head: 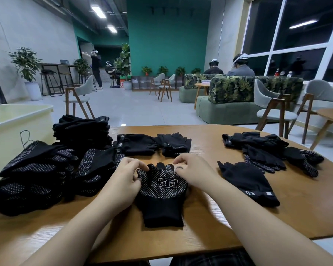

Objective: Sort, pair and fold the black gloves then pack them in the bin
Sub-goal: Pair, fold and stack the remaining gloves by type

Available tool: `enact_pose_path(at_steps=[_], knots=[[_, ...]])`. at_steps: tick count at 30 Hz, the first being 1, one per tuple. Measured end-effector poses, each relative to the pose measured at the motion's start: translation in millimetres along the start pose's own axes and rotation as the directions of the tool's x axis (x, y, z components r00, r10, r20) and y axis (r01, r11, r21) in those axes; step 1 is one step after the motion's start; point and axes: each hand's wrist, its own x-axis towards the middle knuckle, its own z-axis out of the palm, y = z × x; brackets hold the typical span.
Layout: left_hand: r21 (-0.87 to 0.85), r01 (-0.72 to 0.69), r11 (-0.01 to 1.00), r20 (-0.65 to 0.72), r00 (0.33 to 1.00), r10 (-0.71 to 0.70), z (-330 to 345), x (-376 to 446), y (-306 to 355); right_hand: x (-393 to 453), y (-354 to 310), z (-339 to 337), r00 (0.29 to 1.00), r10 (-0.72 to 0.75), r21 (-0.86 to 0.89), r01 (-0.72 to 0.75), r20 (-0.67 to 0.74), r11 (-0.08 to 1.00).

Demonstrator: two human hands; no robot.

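I am pinching the dotted glove (162, 191) at its finger end with both hands — my left hand (123, 181) curling round its left edge, my right hand (194, 171) nipping the fingertips. It is lying flat at the middle of the wooden table (306, 217), knit black cloth, white grip dots, cuff toward me — forearms angling inward.

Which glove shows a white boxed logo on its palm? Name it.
The dotted glove at the table's near middle, between both hands. The other gloves show only dots or cuff labels.
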Motion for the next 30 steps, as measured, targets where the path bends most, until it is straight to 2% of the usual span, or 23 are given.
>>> enact_pose_path(at_steps=[2,5,7,9,11,16,21,26,30], knots=[[0.103,-0.020,0.994,-0.027,0.999,0.023,1,2,-1,5,-2,1,0.998,-0.018,-0.024,0.017,-0.055,1.000],[0.215,0.002,0.977,-0.083,0.996,0.016,3,12,1,11,-9,5,0.998,-0.063,0.029,0.063,-0.010,0.998],[0.178,0.106,0.978,-0.065,0.993,-0.096,5,21,8,15,-13,8,0.996,-0.069,0.025,0.067,0.060,0.997],[0.153,0.227,0.962,0.004,0.973,-0.231,9,31,12,18,-15,12,0.988,-0.061,-0.053,0.069,0.143,0.996],[0.152,0.265,0.952,0.053,0.960,-0.275,14,36,13,21,-15,17,0.974,-0.060,-0.159,0.096,0.219,0.983],[0.050,0.229,0.972,0.011,0.973,-0.230,22,28,9,22,-15,22,0.968,-0.084,-0.151,0.122,0.236,0.981],[-0.053,0.168,0.984,-0.059,0.983,-0.171,28,22,5,15,-15,28,0.980,-0.137,-0.137,0.157,0.144,0.978],[-0.080,0.156,0.985,-0.050,0.986,-0.160,31,19,1,13,-18,26,0.994,-0.098,-0.062,0.101,0.053,0.993],[-0.085,0.199,0.976,-0.041,0.978,-0.203,32,20,-1,29,-24,27,0.986,-0.037,-0.071,0.049,0.161,0.996]])
